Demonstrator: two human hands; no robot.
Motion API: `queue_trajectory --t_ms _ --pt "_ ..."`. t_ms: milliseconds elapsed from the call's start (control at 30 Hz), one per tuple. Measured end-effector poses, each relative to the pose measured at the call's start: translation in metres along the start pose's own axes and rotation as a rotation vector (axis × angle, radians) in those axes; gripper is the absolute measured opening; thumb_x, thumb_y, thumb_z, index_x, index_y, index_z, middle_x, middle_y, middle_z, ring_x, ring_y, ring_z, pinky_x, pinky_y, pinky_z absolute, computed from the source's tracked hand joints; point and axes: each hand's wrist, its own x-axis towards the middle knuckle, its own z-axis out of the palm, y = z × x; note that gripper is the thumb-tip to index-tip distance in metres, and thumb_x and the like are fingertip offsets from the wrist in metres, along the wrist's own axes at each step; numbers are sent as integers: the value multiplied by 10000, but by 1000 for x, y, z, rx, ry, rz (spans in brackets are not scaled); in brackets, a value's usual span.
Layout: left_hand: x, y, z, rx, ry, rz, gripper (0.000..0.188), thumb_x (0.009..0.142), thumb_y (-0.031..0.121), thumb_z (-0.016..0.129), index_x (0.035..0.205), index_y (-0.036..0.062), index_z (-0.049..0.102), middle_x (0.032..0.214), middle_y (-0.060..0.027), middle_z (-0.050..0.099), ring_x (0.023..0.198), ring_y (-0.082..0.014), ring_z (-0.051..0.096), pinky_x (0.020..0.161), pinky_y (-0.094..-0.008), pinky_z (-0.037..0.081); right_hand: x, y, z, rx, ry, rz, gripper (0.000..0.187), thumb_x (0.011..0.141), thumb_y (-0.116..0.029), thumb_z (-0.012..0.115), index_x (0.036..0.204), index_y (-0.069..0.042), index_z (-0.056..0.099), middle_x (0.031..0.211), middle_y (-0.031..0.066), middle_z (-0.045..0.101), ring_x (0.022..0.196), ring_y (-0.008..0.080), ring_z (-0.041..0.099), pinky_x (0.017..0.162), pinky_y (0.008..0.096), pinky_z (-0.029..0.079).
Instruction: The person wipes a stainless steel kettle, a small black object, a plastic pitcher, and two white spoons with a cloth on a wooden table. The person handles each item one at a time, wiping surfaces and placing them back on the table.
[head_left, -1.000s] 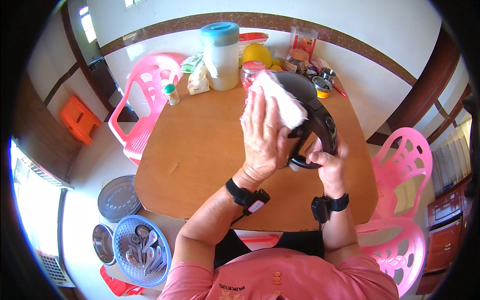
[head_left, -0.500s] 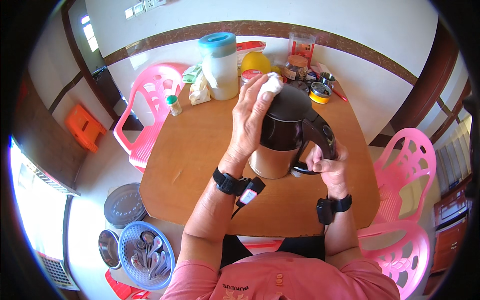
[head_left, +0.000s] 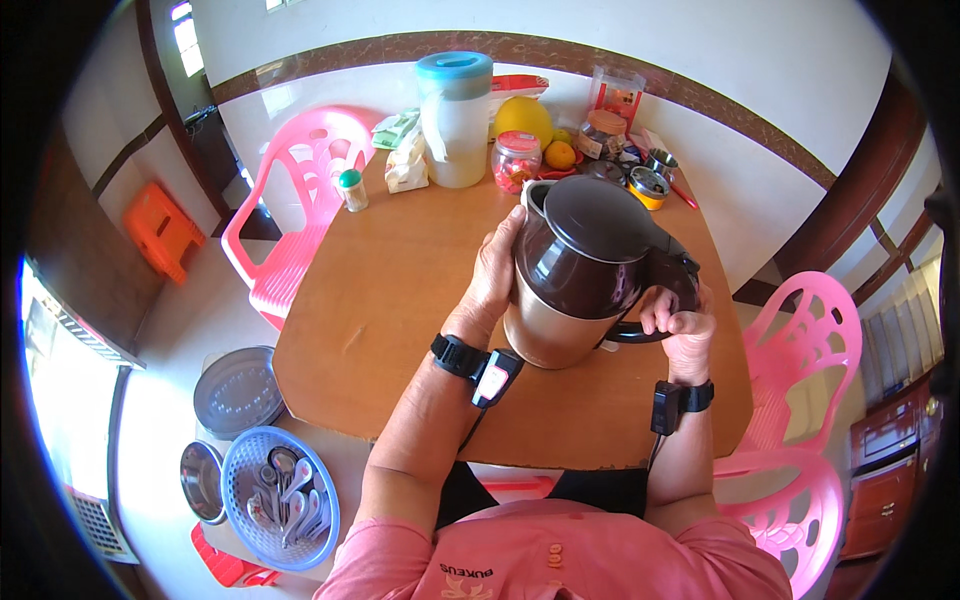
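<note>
Steadying a dark-lidded kettle (head_left: 575, 280) at frame centre
Right grip (head_left: 688, 330) curls around its handle (head_left: 682, 276); left grip (head_left: 494, 266) braces the opposite side, perhaps balancing its weight, though hidden fingers leave closure unclear.

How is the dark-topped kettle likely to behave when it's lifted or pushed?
The kettle is probably stiff: its sides show no dent beside the left hand. Its glossy dark upper part may be slippery to a bare palm. Lifted by the handle alone, it would likely sag away from that side, where the handle juts out.
</note>
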Motion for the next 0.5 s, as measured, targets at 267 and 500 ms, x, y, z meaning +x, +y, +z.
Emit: queue_trajectory --t_ms 267,500 --pt "-22 16 18 184 -151 479 558 1025 423 535 1337 -40 536 1242 -150 628 1158 -211 564 1022 -341 423 0 2 3 -55 74 -61 554 639 -185 713 1112 82 608 606 28 514 509 190 527 503 298 435" --pt "-40 10 38 573 141 779 675 1008 379 534 1526 -1 327 1335 -267 519 1223 -422 521 1040 -456 412 1 -1 14 -92 126 -80 581 624 -212 734 1110 73 593 592 20 480 494 186 509 489 291 422"
